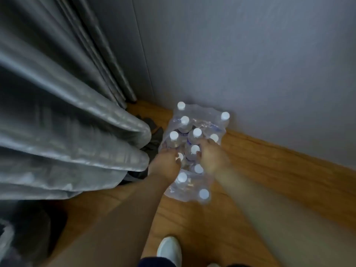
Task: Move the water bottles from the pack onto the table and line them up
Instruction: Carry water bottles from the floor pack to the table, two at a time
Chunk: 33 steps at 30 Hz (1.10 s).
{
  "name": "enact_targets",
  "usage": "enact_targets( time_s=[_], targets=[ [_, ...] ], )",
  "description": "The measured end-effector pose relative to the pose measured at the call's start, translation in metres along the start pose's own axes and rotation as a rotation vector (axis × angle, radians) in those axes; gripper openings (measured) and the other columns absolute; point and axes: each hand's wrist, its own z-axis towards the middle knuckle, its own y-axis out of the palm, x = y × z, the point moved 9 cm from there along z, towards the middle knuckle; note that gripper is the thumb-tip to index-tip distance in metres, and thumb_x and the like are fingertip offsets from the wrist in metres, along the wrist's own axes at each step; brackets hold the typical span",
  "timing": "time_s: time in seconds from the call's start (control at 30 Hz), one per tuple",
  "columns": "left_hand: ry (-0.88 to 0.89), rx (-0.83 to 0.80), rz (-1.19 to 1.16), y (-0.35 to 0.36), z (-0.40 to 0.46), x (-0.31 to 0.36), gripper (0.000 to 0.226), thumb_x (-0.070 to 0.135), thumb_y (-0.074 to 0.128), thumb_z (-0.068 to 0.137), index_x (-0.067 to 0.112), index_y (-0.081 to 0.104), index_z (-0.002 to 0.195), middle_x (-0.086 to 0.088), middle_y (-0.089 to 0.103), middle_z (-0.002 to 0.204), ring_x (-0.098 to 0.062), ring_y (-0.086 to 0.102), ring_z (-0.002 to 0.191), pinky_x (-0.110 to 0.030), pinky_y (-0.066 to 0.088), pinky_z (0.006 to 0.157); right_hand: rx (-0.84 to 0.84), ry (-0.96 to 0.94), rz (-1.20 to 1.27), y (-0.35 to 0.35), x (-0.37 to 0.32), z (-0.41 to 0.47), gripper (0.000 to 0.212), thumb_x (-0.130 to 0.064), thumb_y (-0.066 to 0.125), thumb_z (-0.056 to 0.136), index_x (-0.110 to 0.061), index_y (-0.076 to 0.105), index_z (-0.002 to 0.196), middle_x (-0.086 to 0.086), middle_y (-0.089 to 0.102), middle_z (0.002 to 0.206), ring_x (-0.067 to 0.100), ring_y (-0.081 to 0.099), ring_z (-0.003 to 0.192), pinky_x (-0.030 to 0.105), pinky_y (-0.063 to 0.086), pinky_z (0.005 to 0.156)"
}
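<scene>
A plastic-wrapped pack of water bottles with white caps stands on the wooden floor against the grey wall; its wrap is torn open on top. Both my arms reach down into the middle of it. My left hand has its fingers curled around the neck of a water bottle, partly covering the cap. My right hand is pushed in among the bottles just right of another capped bottle, its fingers bent; blur hides what it grips. Several more bottles stand around both hands. No table is in view.
Grey curtains hang close on the left, almost touching the pack. A dark heap lies on the floor between curtain and pack. The wooden floor stretches to the right. My white shoe stands below the pack.
</scene>
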Motion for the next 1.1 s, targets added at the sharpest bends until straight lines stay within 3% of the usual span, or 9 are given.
enact_targets(
  time_s=[0.07, 0.23, 0.37, 0.53, 0.63, 0.77, 0.97, 1.1],
  targets=[
    [0.021, 0.002, 0.173, 0.018, 0.018, -0.002, 0.040, 0.034, 0.045, 0.097, 0.013, 0.046, 0.131, -0.014, 0.050, 0.134, -0.031, 0.053, 0.116, -0.040, 0.047, 0.092, -0.018, -0.036, -0.083, 0.022, 0.000, 0.019, 0.048, -0.010, 0.048, 0.093, -0.011, 0.039, 0.140, 0.015, 0.051, 0.130, 0.031, 0.053, 0.116, 0.039, 0.046, 0.090],
    [0.163, 0.065, 0.534, 0.039, 0.041, 0.010, 0.039, 0.039, 0.042, 0.098, 0.012, 0.041, 0.127, -0.009, 0.067, 0.109, -0.029, 0.063, 0.099, -0.033, 0.030, 0.076, -0.025, -0.065, -0.314, 0.053, 0.000, 0.047, 0.048, -0.011, 0.048, 0.094, -0.009, 0.036, 0.140, 0.017, 0.048, 0.133, 0.034, 0.057, 0.112, 0.039, 0.048, 0.080],
    [0.133, 0.109, 0.517, 0.038, 0.052, 0.010, 0.032, 0.031, 0.041, 0.098, 0.012, 0.044, 0.124, -0.009, 0.068, 0.106, -0.030, 0.065, 0.096, -0.031, 0.027, 0.074, 0.001, -0.053, -0.314, 0.048, -0.003, 0.055, 0.057, -0.002, 0.042, 0.094, -0.010, 0.023, 0.147, 0.018, 0.052, 0.131, 0.036, 0.060, 0.109, 0.040, 0.048, 0.079],
    [0.139, 0.167, 0.419, 0.009, 0.045, 0.014, 0.037, 0.029, 0.043, 0.097, 0.012, 0.041, 0.129, -0.012, 0.065, 0.106, -0.032, 0.064, 0.092, -0.031, 0.035, 0.065, -0.003, -0.044, -0.143, 0.030, -0.011, 0.044, 0.036, -0.008, 0.045, 0.095, -0.009, 0.039, 0.130, 0.019, 0.053, 0.124, 0.036, 0.057, 0.109, 0.039, 0.044, 0.073],
    [0.137, 0.184, 0.339, -0.027, 0.024, 0.025, 0.040, 0.030, 0.044, 0.096, 0.012, 0.039, 0.131, -0.015, 0.061, 0.112, -0.034, 0.060, 0.097, -0.034, 0.037, 0.063, 0.036, -0.046, -0.061, -0.004, -0.021, 0.022, 0.030, -0.020, 0.049, 0.095, -0.008, 0.043, 0.122, 0.020, 0.054, 0.120, 0.037, 0.057, 0.107, 0.037, 0.040, 0.071],
    [0.130, 0.222, 0.345, -0.095, -0.025, 0.046, 0.041, 0.034, 0.044, 0.095, 0.013, 0.039, 0.130, -0.012, 0.062, 0.110, -0.032, 0.060, 0.099, -0.033, 0.036, 0.063, 0.072, -0.069, -0.062, -0.071, -0.044, -0.021, 0.034, -0.021, 0.051, 0.094, -0.009, 0.043, 0.125, 0.019, 0.054, 0.121, 0.038, 0.055, 0.111, 0.039, 0.043, 0.075],
    [0.073, 0.263, 0.354, -0.216, -0.129, 0.080, 0.037, 0.042, 0.043, 0.096, 0.016, 0.041, 0.122, -0.007, 0.063, 0.098, -0.028, 0.061, 0.087, -0.031, 0.036, 0.059, 0.069, -0.132, -0.066, -0.199, -0.099, -0.105, 0.040, -0.026, 0.053, 0.095, -0.010, 0.040, 0.129, 0.021, 0.054, 0.119, 0.039, 0.055, 0.110, 0.040, 0.043, 0.078],
    [0.003, 0.287, 0.326, -0.294, -0.216, 0.093, 0.037, 0.044, 0.046, 0.094, 0.018, 0.042, 0.120, -0.005, 0.063, 0.098, -0.026, 0.061, 0.090, -0.032, 0.041, 0.062, 0.093, -0.168, -0.047, -0.277, -0.136, -0.170, 0.028, -0.031, 0.057, 0.089, -0.018, 0.044, 0.109, 0.015, 0.056, 0.107, 0.039, 0.058, 0.098, 0.041, 0.049, 0.082]
  ],
)
